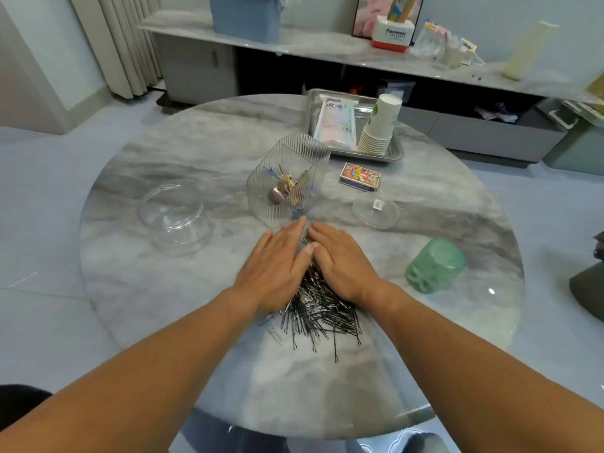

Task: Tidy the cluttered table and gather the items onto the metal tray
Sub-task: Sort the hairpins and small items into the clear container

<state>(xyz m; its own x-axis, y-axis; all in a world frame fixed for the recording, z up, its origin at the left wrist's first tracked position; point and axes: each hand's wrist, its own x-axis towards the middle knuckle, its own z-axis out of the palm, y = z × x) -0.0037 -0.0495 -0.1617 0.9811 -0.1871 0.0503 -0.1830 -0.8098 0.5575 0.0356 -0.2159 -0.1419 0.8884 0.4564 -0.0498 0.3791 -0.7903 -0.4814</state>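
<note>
Both flat open hands, left hand (pixel 277 259) and right hand (pixel 340 259), press hairpins (pixel 323 308); ribbed box (pixel 287 181) (tipped) just ahead, metal tray (pixel 397 152) beyond

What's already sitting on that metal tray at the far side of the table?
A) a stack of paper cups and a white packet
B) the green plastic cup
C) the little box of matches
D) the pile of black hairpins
A: the metal tray holds the stack of paper cups beside a white packet, and nothing else from the table shows in it.
</note>
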